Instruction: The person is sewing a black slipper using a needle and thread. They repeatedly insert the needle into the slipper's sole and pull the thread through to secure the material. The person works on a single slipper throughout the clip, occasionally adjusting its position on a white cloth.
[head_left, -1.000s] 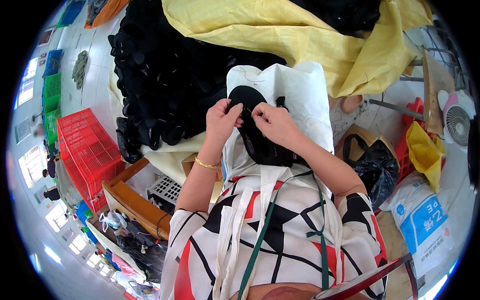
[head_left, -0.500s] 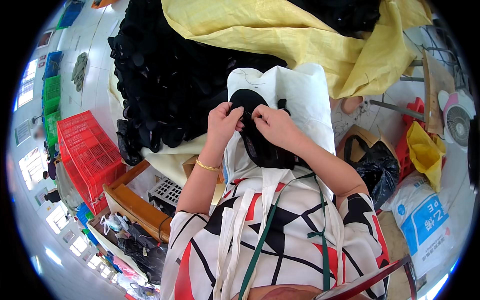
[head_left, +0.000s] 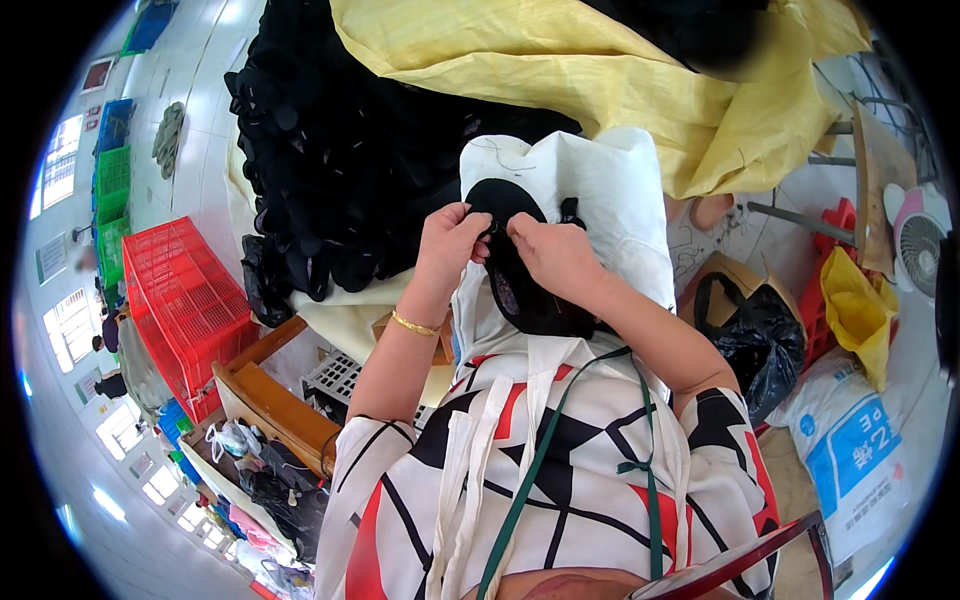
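Note:
On the white cloth point(head_left: 625, 190) over my lap lies a soft black shoe point(head_left: 507, 195), its rounded end away from me. A patterned lining shows faintly in its opening. My left hand point(head_left: 452, 243) pinches its upper part from the left, thumb against fingers. From the right, my right hand point(head_left: 552, 255) is closed in a pinch on the same part, a small gap from the left. The bit between the fingertips is too small to make out. A short black strap end sticks out beyond my right hand.
A large heap of black pieces point(head_left: 340, 150) lies ahead to the left, beside yellow woven sheeting point(head_left: 560, 60). Red crates point(head_left: 190, 300) and a wooden drawer point(head_left: 280, 410) stand at left. To the right are a black plastic bag point(head_left: 745, 335), a fan point(head_left: 920, 245) and a white-blue sack point(head_left: 845, 450).
The view has shifted slightly. Both hands stay on the black shoe in almost the same pinch, with only small finger movements.

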